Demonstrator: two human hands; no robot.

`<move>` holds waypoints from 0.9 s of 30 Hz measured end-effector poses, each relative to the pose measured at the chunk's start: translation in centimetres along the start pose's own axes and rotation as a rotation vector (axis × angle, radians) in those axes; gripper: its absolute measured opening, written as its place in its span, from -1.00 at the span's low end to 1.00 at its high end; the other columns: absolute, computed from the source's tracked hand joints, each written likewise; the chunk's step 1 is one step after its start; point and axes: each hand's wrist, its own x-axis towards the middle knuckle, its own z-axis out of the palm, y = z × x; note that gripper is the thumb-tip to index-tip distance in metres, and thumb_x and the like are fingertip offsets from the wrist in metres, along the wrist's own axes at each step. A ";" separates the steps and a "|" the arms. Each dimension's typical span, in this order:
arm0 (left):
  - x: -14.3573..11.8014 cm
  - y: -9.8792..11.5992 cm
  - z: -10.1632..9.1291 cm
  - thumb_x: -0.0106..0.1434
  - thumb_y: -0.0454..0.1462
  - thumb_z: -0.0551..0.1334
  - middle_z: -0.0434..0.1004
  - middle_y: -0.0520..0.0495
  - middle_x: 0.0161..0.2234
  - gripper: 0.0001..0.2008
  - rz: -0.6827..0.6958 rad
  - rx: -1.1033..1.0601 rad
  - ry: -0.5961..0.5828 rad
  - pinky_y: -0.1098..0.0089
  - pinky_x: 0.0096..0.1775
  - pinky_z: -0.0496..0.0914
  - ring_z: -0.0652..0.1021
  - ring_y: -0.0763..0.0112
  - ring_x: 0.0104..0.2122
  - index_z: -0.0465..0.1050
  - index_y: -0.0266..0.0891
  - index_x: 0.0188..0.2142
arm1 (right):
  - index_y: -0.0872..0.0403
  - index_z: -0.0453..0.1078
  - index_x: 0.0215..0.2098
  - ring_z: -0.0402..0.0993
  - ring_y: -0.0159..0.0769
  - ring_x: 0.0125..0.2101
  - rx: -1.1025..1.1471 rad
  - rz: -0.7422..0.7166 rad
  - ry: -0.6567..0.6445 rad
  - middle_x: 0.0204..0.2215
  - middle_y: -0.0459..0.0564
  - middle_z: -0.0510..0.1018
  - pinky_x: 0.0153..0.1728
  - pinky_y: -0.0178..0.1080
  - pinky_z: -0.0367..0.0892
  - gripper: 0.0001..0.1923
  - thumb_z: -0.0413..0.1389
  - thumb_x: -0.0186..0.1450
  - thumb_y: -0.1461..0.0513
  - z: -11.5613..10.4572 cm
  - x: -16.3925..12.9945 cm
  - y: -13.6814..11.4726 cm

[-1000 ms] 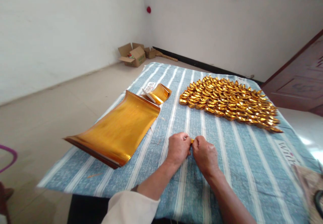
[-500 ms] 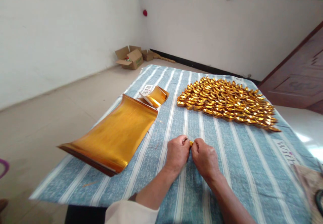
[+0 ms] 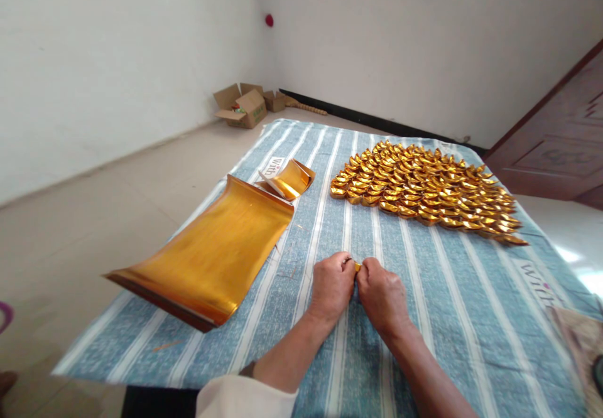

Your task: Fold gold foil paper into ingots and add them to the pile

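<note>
I am seeing the left hand [image 3: 331, 285] and the right hand [image 3: 382, 294] pressing knuckle to knuckle on the counter [image 3: 452, 292], both clenched over a small gold paper piece [image 3: 357, 267] of which only a sliver is showing between the thumbs. Against the picture from half a second back, the hands are sitting in almost the same spot, the grip looking unchanged; mostly the camera is shifting slightly, so the far wall is sliding a little in the view. A white sleeve [image 3: 245, 398] is covering the left arm at 6 o'clock.

Moving outward, at 10 o'clock from the hands a stack of gold foil sheets [image 3: 207, 256] is lying with its ends curling up, and just beyond it, at 11 o'clock, a smaller curled foil bundle [image 3: 288, 180] is resting. At 1 o'clock a wide spread of folded gold ingots [image 3: 424, 191] is lying in overlapping rows, well apart from the hands.

The blue striped cloth is carrying printed writing: I am reading "With" [image 3: 274, 166] near the small bundle and again at 3 o'clock near the right edge. Cardboard boxes [image 3: 240, 105] are standing on the floor by the far wall; their green markings are too small to read.
</note>
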 end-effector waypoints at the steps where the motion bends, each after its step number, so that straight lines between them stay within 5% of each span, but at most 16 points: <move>1: 0.0 0.0 0.0 0.14 -0.38 0.08 0.14 0.13 -0.71 -0.74 0.001 0.002 0.001 0.48 -0.50 0.03 0.23 0.55 -0.63 0.21 -0.25 -0.67 | 0.11 0.33 -0.46 0.21 -0.40 -0.64 -0.002 0.002 0.000 -0.61 -0.04 0.46 -0.57 -0.30 -0.20 -0.75 -0.08 0.35 0.28 0.0 0.0 0.0; 19: 0.5 0.0 -0.2 0.15 -0.37 0.11 0.28 0.11 -0.69 -0.78 -0.033 0.015 0.008 0.52 -0.50 0.12 0.33 0.53 -0.61 0.43 -0.24 -0.59 | 0.10 0.33 -0.44 0.33 -0.34 -0.60 0.005 -0.010 0.009 -0.59 -0.01 0.50 -0.57 -0.32 -0.16 -0.75 -0.09 0.35 0.28 0.2 0.3 -0.2; 27: 0.7 0.3 -0.4 0.15 -0.33 0.13 0.31 0.12 -0.72 -0.80 -0.158 -0.092 -0.067 0.54 -0.56 0.16 0.36 0.54 -0.68 0.43 -0.23 -0.57 | 0.10 0.33 -0.41 0.32 -0.35 -0.60 -0.001 0.002 0.007 -0.56 0.00 0.52 -0.56 -0.30 -0.18 -0.77 -0.09 0.36 0.27 0.4 0.3 -0.3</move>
